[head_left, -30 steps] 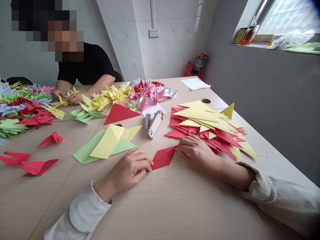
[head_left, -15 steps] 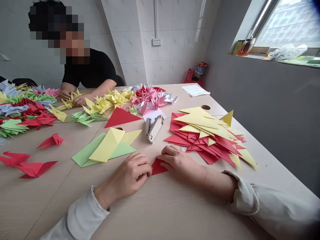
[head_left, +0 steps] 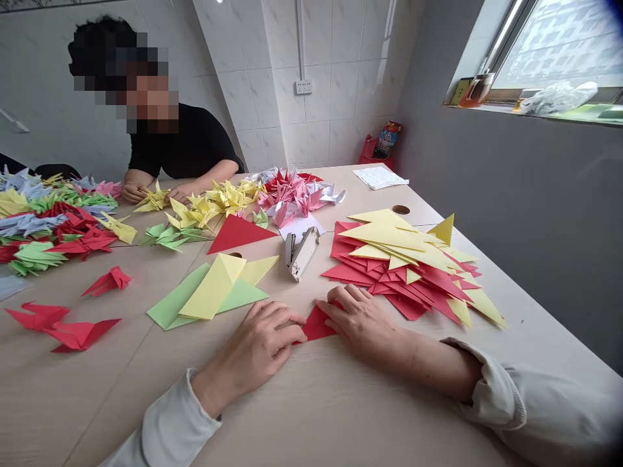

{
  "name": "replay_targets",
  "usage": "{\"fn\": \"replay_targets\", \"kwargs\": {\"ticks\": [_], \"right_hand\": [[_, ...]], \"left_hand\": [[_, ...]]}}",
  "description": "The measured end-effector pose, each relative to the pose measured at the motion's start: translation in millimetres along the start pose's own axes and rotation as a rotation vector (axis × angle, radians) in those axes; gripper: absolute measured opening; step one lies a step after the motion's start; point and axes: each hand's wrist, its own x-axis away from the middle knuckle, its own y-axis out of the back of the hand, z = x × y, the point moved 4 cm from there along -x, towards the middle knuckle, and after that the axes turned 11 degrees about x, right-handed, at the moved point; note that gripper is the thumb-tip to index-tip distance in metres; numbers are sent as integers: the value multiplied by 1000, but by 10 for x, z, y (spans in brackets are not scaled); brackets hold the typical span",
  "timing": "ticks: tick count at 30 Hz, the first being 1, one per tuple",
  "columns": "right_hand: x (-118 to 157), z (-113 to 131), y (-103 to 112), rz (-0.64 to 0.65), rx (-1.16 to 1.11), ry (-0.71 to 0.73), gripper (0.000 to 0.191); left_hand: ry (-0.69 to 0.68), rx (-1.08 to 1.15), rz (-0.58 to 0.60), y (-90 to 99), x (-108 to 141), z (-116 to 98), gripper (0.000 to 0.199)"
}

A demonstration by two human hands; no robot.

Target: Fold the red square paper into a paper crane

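On table (head_left: 292,415), crosswise: red paper (head_left: 317,324); left hand (head_left: 253,350), fingers curled, left corner; right hand (head_left: 367,327), fingers bent over right side; grips unclear.

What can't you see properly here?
All in the head view:
Parts of the red paper: hidden by the left hand and right hand.
Lower sheets in the paper pile: under the top ones.
Left end of the folded heap: cut off by the left edge.
Any writing on the far white sheet: too small.

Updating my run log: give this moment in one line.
left hand: on red paper | right hand: on same paper | stapler: beyond hands | paper pile: right of stapler
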Motion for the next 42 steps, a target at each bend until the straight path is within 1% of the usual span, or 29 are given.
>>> {"fn": "replay_targets", "kwargs": {"ticks": [2, 4, 7, 10, 13, 16, 19, 21, 23, 25, 28, 31, 34, 36, 39, 42], "right_hand": [[63, -50, -12, -8, 18, -35, 32], [127, -110, -8, -47, 26, -77, 29], [229, -204, -4, -84, 53, -132, 27], [332, -261, -30, -66, 127, -120, 34], [410, -281, -65, -43, 176, -118, 42], [434, -263, -51, -54, 175, -115, 40], [409, -241, 57, -154, 112, -129, 30], [369, -222, 129, -224, 14, -88, 28], [312, -193, 140, -224, -102, 27, 28], [256, -178, 96, -193, -193, 142, 26], [194, -194, 12, -199, -251, 216, 22], [160, -195, -35, -190, -239, 235, 23], [137, -203, -23, -164, -239, 185, 20], [125, -219, 0, -148, -287, 147, 18], [120, -232, 18, -122, -403, 166, 14], [124, -246, 8, -133, -433, 168, 15]], "left_hand": [[0, -21, 8, 1, -4, -19, 30], [-9, -32, 2, 3, -8, -34, 28], [-35, -46, -49, 17, -4, -51, 23], [-76, -74, -79, 24, 12, -82, 23], [-101, -101, -58, 21, 22, -112, 23], [-98, -111, -57, 34, 17, -115, 22], [-102, -89, -86, 57, 4, -93, 20], [-113, -70, -100, 67, -3, -76, 20], [-123, -57, -100, 67, -8, -64, 21], [-119, -53, -81, 55, -18, -63, 24], [-95, -73, -18, 7, -54, -79, 28], [-56, -113, 15, -43, -109, -97, 27], [-55, -80, 7, -76, -154, -112, 25], [-64, -36, -2, -87, -165, -110, 25], [-59, 25, -36, -81, -162, -84, 26], [-52, 65, -60, -74, -152, -60, 26]]}}
